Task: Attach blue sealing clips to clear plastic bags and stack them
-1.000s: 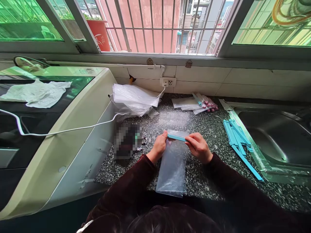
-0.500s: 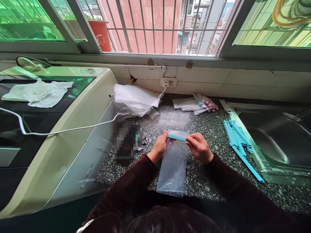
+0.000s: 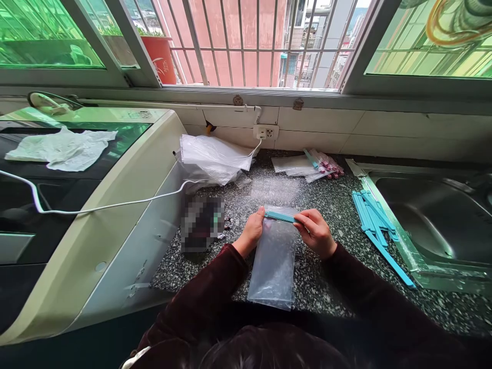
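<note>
A blue bag sealing clip (image 3: 280, 216) lies across the upper part of a clear plastic bag (image 3: 272, 269), with a short strip of the bag showing beyond it. My left hand (image 3: 251, 231) grips the clip's left end, thumb on top. At the clip's right end, my right hand (image 3: 315, 233) pinches it between thumb and fingers. The bag hangs down from the clip toward me, over the speckled counter (image 3: 238, 205). Whether the clip is fully snapped along its length, I cannot tell.
Several loose blue clips (image 3: 374, 220) lie at the right beside a steel sink (image 3: 423, 225). Flat bags with pink and blue clips (image 3: 323, 164) lie at the back. White plastic bags (image 3: 215, 154) are piled near the socket. A white cable (image 3: 115, 210) crosses the washing machine (image 3: 126, 215) at left.
Both hands keep their hold on the clip and bag almost unchanged. The view has shifted very slightly.
</note>
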`<state>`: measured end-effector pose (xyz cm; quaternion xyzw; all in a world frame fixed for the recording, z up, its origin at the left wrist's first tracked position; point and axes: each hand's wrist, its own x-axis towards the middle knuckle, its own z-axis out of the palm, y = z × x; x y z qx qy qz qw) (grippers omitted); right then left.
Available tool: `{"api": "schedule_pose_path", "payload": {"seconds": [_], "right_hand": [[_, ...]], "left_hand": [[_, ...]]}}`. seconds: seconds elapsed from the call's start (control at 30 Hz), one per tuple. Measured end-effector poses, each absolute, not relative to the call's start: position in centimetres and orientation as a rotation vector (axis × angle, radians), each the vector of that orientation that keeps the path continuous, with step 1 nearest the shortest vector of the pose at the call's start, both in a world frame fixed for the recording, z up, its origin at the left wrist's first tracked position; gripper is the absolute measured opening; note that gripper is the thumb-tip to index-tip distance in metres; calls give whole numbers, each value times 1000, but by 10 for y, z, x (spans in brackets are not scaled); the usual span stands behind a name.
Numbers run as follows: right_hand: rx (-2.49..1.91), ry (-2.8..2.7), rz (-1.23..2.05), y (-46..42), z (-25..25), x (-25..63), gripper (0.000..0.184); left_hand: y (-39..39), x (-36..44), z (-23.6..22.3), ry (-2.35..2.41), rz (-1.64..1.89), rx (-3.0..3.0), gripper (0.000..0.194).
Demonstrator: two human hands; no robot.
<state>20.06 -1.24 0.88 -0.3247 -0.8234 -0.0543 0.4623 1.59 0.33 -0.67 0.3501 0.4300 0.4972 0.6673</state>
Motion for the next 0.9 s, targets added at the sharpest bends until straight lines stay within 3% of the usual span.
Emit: {"api": "schedule_pose_path", "payload": {"seconds": [0.9], "right_hand": [[-812,-1899,-23,-15,17,204,28]], "left_hand": [[6,14,-7,991,1145,799,49]]}}
